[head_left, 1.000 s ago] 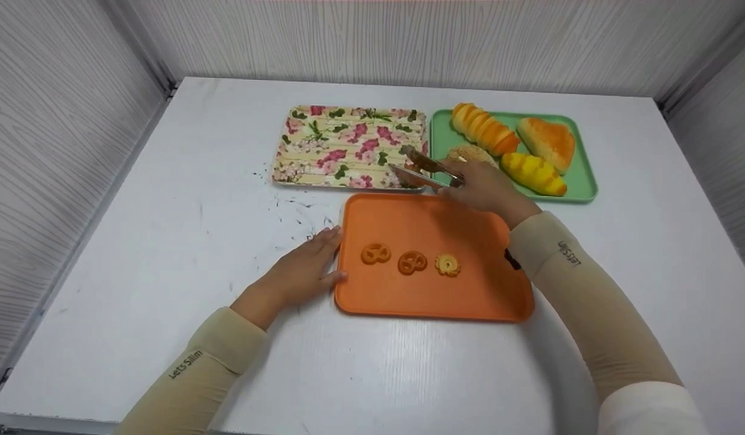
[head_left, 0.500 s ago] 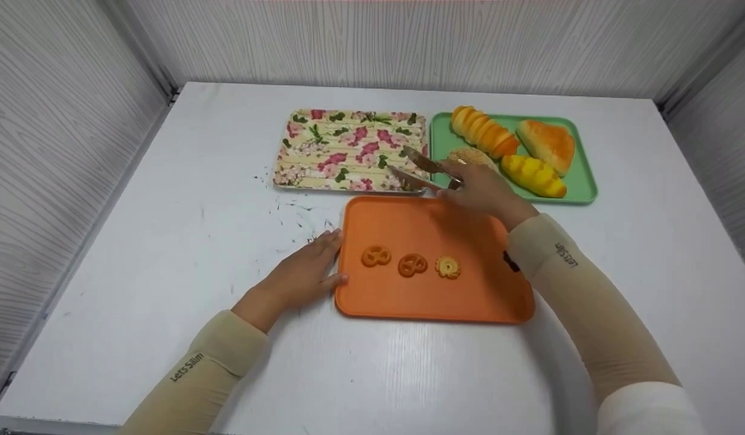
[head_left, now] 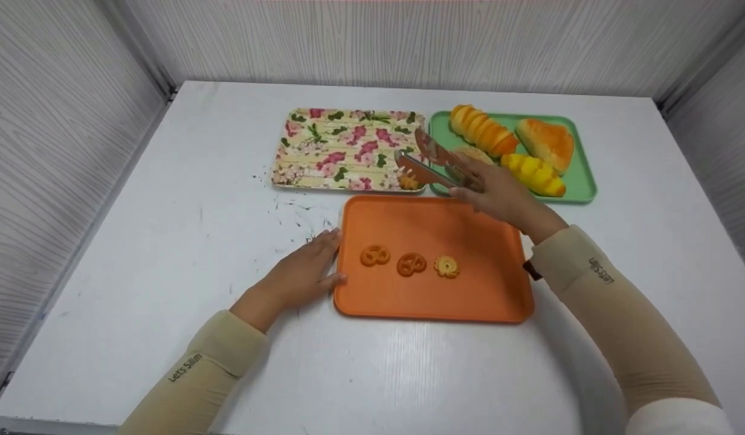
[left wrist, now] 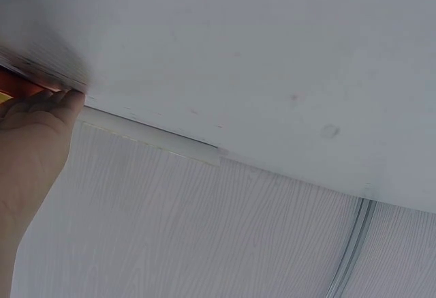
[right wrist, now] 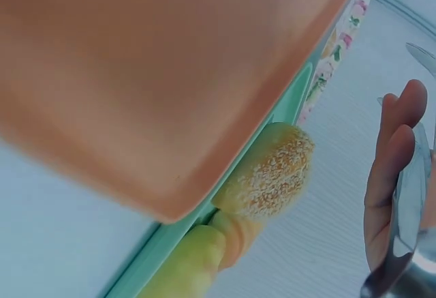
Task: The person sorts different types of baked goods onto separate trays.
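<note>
My left hand [head_left: 299, 272] rests on the white table, its extended fingers and thumb touching the left edge of the orange tray [head_left: 402, 299]. Two pretzel-shaped cookies [head_left: 375, 255] and one flower-shaped cookie [head_left: 447, 273] lie in a row on that tray. In my right hand [head_left: 499, 193] I grip metal tongs [head_left: 443, 157], their arms spread apart over the right end of the floral tray [head_left: 324, 142]. Below the tips, a small brown cookie [head_left: 408, 181] lies at that tray's front right corner. The right wrist view shows the tongs [right wrist: 411, 196] along my fingers.
To the right of the floral tray, a green tray [head_left: 580, 181] holds an orange ridged bread [head_left: 481, 130], a triangular bread [head_left: 547, 144], a yellow bread [head_left: 532, 175] and a sesame bun [right wrist: 272, 175], partly behind my hand. Patterned panels [head_left: 408, 42] wall the table.
The tong arms have spread wider, and the small brown cookie now shows on the floral tray's corner. My right hand has shifted slightly right. The left hand stays in place.
</note>
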The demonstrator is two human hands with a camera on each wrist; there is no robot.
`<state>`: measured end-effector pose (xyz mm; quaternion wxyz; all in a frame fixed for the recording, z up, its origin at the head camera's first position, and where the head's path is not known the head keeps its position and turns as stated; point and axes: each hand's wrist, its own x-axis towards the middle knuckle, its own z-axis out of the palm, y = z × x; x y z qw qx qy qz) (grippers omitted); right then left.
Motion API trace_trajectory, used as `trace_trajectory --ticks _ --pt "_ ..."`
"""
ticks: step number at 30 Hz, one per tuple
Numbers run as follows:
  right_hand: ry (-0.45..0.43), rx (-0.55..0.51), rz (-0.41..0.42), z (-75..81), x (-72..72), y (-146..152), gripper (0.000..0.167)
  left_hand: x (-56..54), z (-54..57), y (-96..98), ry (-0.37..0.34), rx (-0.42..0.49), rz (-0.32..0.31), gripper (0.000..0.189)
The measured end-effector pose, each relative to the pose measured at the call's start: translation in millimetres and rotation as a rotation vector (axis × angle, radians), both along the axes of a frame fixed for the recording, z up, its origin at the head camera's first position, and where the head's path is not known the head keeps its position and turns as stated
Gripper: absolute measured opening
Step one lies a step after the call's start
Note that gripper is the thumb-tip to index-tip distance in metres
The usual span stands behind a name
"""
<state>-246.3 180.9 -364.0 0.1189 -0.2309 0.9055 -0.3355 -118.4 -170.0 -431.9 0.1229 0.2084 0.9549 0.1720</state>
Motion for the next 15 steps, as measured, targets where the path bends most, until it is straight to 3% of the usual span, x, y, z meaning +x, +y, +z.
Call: trace_trajectory --ticks 8,15 --pt "-0.003 0.031 0.049 -3.7 16.2 20.3 0.074 -0.3 -0.1 0.6 0.006 -0.037 -0.008 0.078" --pt "-0.022 0.069 0.183 -8.7 23.7 37.0 0.069 -0.4 -0.2 1.9 -0.007 -0.028 0.001 0.078"
